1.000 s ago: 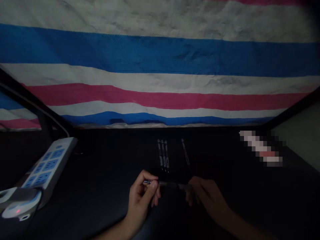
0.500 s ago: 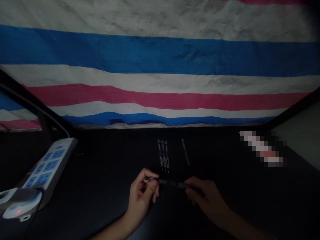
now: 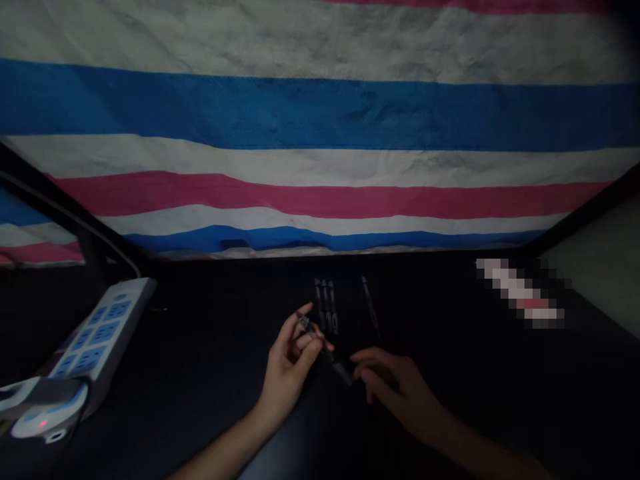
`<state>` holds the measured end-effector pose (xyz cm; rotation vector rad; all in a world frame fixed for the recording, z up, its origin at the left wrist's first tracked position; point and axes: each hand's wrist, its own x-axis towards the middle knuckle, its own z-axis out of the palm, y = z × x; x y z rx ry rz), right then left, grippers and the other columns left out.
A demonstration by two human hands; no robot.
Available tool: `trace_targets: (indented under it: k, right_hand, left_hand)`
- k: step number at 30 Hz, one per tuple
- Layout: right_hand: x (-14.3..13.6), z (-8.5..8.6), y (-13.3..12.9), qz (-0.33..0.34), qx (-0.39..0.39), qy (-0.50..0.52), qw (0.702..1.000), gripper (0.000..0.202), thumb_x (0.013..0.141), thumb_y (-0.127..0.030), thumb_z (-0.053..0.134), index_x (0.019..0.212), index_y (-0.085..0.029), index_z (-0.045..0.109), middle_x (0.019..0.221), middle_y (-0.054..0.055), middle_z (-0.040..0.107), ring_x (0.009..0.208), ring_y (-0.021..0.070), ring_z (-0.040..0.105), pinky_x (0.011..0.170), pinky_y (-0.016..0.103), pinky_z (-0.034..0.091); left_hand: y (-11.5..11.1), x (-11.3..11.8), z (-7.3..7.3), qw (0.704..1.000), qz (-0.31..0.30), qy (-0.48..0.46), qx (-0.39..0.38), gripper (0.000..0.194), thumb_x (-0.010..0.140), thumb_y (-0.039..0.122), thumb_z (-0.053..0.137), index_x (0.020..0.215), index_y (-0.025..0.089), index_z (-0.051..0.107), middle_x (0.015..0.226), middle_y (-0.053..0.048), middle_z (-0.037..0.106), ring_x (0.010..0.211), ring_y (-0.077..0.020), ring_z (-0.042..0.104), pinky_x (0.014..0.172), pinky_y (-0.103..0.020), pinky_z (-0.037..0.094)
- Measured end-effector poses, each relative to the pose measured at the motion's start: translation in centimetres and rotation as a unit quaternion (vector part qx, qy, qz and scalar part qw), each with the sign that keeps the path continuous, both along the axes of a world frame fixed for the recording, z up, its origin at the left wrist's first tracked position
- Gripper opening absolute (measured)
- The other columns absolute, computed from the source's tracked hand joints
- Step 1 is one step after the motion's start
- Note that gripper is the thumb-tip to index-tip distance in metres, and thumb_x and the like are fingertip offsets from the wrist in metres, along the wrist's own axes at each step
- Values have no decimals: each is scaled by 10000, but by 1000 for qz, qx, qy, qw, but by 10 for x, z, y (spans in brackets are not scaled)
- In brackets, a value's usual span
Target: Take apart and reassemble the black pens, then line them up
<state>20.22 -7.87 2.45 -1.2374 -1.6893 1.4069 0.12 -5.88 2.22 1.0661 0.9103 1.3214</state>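
My left hand (image 3: 293,363) is closed around a dark pen (image 3: 340,370) with a shiny end (image 3: 303,322) showing by the index finger. The pen slants down to the right, its middle partly covered by my thumb and fingers. Close to the pen's lower end is my right hand (image 3: 395,387), slightly curled, with thumb and fingers apart and nothing visible between them. Beyond the hands, three similar pens (image 3: 326,307) lie side by side on the black table (image 3: 225,313). Another pen (image 3: 370,301) lies separately to their right.
On the left stands a white power strip (image 3: 107,320) with a plugged-in adapter (image 3: 47,417) and its cable. A blurred-out pale object (image 3: 515,287) lies at the right. A striped sheet (image 3: 320,113) hangs behind the table. The light is dim.
My right hand has let go of the pen's right end. In my left hand the pen has turned from nearly level to slanting, and that hand's fingertips have risen.
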Motion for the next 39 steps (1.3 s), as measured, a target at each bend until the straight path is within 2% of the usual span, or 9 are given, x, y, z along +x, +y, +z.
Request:
trace_targets:
  k: [3,6,14,20,24,29,33,39]
  right_hand:
    - [1,-6,2,-1,6,15,1000,233,911,-356,490,1034,-209,623,826,20,678,575,97,592,557,216,458]
    - [1,-10,3,2,14,15,1000,218,913,-335,488,1023,-205,625,785,11,667,565,94,588,545,210,446]
    - [0,-7,3,10,22,14,1000,200,924,-307,464,985,-208,627,779,-3,652,563,84,579,539,197,439]
    - [0,-9,3,10,14,11,1000,200,920,-305,466,991,-208,626,778,-1,650,562,87,581,529,198,440]
    - [0,-9,3,8,16,12,1000,203,914,-308,469,985,-202,628,763,-2,650,557,88,583,542,207,447]
    - [-1,-6,2,7,12,6,1000,209,914,-314,460,978,-198,621,764,0,647,566,91,582,530,205,444]
    - [-2,-5,2,7,5,5,1000,210,918,-315,452,976,-200,619,765,-1,647,563,91,579,529,206,442]
    - [-1,-3,2,9,-5,10,1000,206,917,-306,455,976,-197,619,768,3,647,577,99,586,549,216,452]
  left_hand:
    - [3,0,0,1000,14,1,18,503,826,209,645,1260,296,405,856,23,587,685,-123,661,622,-227,517]
    - [5,0,-2,999,12,11,29,426,818,203,649,1190,266,453,839,19,591,682,-131,668,589,-223,521]
    - [6,-1,-6,999,36,28,22,348,808,205,655,1120,233,503,816,18,606,681,-137,680,578,-220,529]
    - [7,-1,-2,997,60,38,16,472,785,211,675,1204,237,461,822,13,634,644,-124,670,592,-226,532]
    - [9,-2,-2,998,53,36,9,394,784,216,675,1133,212,492,808,5,638,654,-139,675,569,-224,526]
    - [10,-2,0,997,66,27,-8,474,778,217,681,1193,229,450,811,17,638,649,-133,675,574,-223,526]
    - [11,-3,1,997,70,25,-27,421,771,239,691,1131,222,474,781,27,631,650,-143,679,560,-221,521]
    - [12,-5,2,996,80,18,-37,425,773,247,689,1141,227,477,775,38,612,631,-125,664,555,-211,512]
